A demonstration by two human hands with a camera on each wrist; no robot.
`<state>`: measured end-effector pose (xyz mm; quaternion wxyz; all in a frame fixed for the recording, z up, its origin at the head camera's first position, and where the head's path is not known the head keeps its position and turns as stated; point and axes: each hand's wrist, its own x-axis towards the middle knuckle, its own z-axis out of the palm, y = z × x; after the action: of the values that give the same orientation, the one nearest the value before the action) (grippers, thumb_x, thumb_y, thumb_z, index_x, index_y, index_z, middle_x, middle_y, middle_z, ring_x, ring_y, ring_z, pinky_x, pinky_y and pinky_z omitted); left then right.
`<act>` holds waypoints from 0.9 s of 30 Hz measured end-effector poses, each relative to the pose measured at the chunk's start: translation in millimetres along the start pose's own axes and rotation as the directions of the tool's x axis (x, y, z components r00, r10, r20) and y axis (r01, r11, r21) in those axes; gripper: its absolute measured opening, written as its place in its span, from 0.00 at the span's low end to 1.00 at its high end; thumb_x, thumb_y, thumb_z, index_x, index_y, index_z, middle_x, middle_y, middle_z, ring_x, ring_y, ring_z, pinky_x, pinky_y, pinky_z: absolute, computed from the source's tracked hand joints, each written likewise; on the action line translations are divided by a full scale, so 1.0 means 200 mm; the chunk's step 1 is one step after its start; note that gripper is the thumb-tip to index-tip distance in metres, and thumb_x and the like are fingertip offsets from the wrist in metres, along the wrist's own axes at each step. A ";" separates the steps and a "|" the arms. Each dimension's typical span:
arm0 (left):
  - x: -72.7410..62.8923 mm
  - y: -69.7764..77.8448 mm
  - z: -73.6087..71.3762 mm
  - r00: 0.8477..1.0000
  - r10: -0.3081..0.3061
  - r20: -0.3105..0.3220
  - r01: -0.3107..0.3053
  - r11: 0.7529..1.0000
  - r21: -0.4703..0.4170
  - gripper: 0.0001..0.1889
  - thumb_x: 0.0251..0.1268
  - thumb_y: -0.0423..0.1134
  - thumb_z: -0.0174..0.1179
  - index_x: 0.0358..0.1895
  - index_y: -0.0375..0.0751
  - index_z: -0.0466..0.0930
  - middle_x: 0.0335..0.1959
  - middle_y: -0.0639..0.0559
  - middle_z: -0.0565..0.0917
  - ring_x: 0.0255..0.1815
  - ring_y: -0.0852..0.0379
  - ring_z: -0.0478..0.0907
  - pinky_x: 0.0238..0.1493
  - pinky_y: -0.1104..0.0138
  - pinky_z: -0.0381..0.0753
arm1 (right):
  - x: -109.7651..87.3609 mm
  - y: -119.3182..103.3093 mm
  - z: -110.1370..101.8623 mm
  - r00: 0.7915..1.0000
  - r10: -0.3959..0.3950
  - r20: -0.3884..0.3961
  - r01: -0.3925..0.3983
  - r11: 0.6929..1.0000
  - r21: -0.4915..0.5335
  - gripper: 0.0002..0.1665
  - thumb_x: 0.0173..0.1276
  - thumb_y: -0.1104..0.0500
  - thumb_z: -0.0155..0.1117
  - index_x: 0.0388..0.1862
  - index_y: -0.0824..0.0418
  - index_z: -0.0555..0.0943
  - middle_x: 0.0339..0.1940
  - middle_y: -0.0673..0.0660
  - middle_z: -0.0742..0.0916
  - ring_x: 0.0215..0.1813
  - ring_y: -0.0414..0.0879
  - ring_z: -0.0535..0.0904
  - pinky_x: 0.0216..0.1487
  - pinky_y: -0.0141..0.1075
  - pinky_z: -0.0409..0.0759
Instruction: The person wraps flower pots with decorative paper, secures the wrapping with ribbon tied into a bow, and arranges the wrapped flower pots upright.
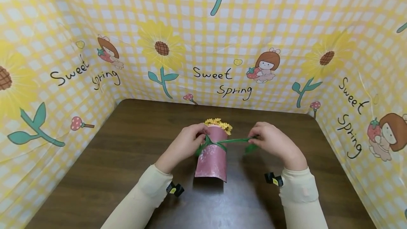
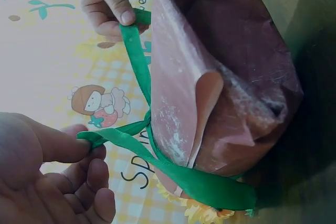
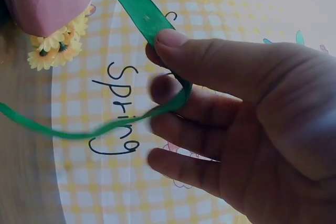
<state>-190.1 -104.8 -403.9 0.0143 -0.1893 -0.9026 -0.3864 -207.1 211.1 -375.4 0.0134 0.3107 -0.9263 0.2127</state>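
A bouquet of yellow flowers [image 1: 224, 125] in a pink paper wrap [image 1: 211, 163] lies on the table, blooms toward the far side. Green ribbon [image 1: 236, 140] circles the wrap and crosses at a knot on its upper face. At the bouquet's left side, my left hand [image 1: 187, 140] pinches a folded part of the ribbon [image 2: 123, 135] between thumb and forefinger. My right hand [image 1: 271, 140], off to the right, holds the other length taut. In the right wrist view that ribbon [image 3: 137, 6] passes under the thumb, its loose tail hanging past the fingers.
The dark wooden table [image 1: 146, 123] is enclosed at the back and sides by a yellow checked cloth [image 1: 190, 38] printed with flowers. Each sleeve carries a small black wrist camera, one on the left [image 1: 175, 189], another on the right [image 1: 273, 179].
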 end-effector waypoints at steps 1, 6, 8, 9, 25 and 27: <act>0.00 0.00 0.00 1.000 0.006 -0.005 -0.006 1.000 0.011 0.08 0.77 0.32 0.57 0.48 0.44 0.85 0.41 0.55 0.83 0.36 0.59 0.79 0.37 0.64 0.81 | 0.00 0.00 0.00 1.000 -0.004 -0.020 0.004 1.000 -0.014 0.02 0.65 0.61 0.76 0.35 0.54 0.89 0.33 0.45 0.80 0.38 0.40 0.74 0.41 0.38 0.76; -0.01 -0.01 0.02 1.000 0.000 -0.017 0.001 0.999 0.034 0.08 0.74 0.34 0.57 0.44 0.44 0.87 0.43 0.54 0.83 0.37 0.58 0.77 0.40 0.64 0.80 | 0.00 -0.02 0.01 0.997 0.053 -0.051 -0.055 0.998 -0.029 0.02 0.66 0.58 0.75 0.37 0.51 0.90 0.30 0.44 0.79 0.32 0.39 0.72 0.36 0.37 0.74; -0.01 -0.01 0.02 1.000 -0.009 -0.017 0.009 1.000 0.024 0.06 0.73 0.36 0.58 0.43 0.45 0.86 0.41 0.54 0.82 0.36 0.57 0.76 0.39 0.63 0.80 | 0.01 -0.02 0.00 0.994 0.102 -0.046 -0.103 0.994 -0.024 0.01 0.68 0.56 0.74 0.37 0.50 0.89 0.29 0.43 0.80 0.30 0.39 0.73 0.35 0.37 0.73; -0.01 -0.01 0.02 1.000 -0.008 -0.018 0.008 1.000 0.022 0.06 0.72 0.37 0.59 0.42 0.45 0.86 0.40 0.54 0.82 0.36 0.57 0.76 0.38 0.63 0.80 | 0.01 -0.03 0.00 0.991 0.126 -0.044 -0.127 0.992 -0.023 0.01 0.68 0.55 0.73 0.36 0.50 0.89 0.28 0.42 0.81 0.29 0.39 0.73 0.34 0.37 0.73; 0.02 -0.02 0.02 0.995 -0.003 -0.101 0.006 0.999 0.037 0.03 0.69 0.35 0.67 0.43 0.46 0.88 0.36 0.57 0.83 0.33 0.59 0.77 0.36 0.64 0.81 | 0.03 -0.03 0.04 0.951 0.259 -0.169 -0.257 0.966 0.031 0.12 0.71 0.46 0.70 0.33 0.51 0.88 0.22 0.44 0.82 0.25 0.42 0.73 0.28 0.37 0.71; 0.02 -0.02 0.03 0.995 0.008 -0.104 -0.003 0.999 0.049 0.03 0.69 0.36 0.67 0.40 0.49 0.87 0.36 0.57 0.82 0.33 0.59 0.77 0.35 0.64 0.80 | 0.05 -0.03 0.06 0.936 0.271 -0.223 -0.267 0.963 0.050 0.14 0.71 0.44 0.69 0.33 0.51 0.89 0.21 0.45 0.82 0.25 0.43 0.72 0.28 0.37 0.70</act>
<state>-194.2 -102.5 -409.5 0.0669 -0.1711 -0.9093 -0.3735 -209.8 196.6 -382.6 0.0874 0.1549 -0.9503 0.2555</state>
